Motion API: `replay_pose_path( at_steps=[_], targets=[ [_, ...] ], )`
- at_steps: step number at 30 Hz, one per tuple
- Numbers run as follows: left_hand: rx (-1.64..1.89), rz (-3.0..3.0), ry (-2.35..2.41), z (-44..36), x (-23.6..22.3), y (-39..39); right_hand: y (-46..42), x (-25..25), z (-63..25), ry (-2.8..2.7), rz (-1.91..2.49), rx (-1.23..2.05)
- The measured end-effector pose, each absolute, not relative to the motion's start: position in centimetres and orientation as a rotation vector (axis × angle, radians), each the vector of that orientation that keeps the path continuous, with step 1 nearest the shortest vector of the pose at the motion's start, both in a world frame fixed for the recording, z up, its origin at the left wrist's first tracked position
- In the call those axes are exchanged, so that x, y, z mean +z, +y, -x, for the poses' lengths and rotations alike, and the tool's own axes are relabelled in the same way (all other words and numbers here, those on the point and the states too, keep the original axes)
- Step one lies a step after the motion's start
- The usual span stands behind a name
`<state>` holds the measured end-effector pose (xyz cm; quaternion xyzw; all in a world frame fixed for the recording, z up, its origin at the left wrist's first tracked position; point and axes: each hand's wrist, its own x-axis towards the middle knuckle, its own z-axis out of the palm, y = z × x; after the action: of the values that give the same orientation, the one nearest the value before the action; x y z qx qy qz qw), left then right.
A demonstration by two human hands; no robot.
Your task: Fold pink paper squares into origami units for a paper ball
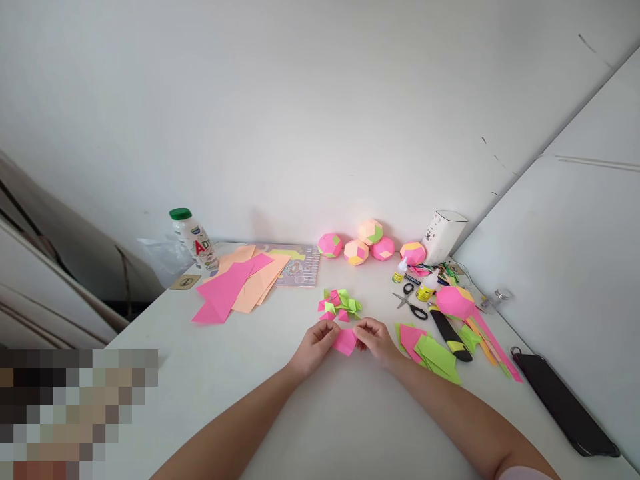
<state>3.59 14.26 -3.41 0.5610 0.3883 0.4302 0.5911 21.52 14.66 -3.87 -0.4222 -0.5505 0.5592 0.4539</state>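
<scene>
Between my two hands is a small piece of pink paper (345, 342), held just above the white table. My left hand (319, 340) pinches its left edge between thumb and fingers. The right edge is gripped by my right hand (374, 339) in the same way. Right behind the hands lies a small heap of folded green and pink paper pieces (341, 304). To the right of my right hand is a stack of green and pink paper sheets (434, 353).
Several paper balls (370, 231) stand along the wall. Scissors (414, 308), glue bottles (427, 287) and a box cutter (451, 335) lie at right, near a black case (565, 403). At left are large paper sheets (225, 290), a notebook (305, 267) and a white bottle (194, 239).
</scene>
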Motion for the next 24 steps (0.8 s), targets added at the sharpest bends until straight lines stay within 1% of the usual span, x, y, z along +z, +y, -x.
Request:
replay_pose_path(
  at_steps=[9,24],
  targets=[
    [0.985,-1.371,0.929,-3.57,-3.2,14.28,14.55,-4.2,-21.48,-1.452,1.001,1.362],
    [1.012,-1.288,0.927,-3.42,-3.55,14.53,14.78,-4.59,-21.51,-1.444,1.032,1.372]
  ],
)
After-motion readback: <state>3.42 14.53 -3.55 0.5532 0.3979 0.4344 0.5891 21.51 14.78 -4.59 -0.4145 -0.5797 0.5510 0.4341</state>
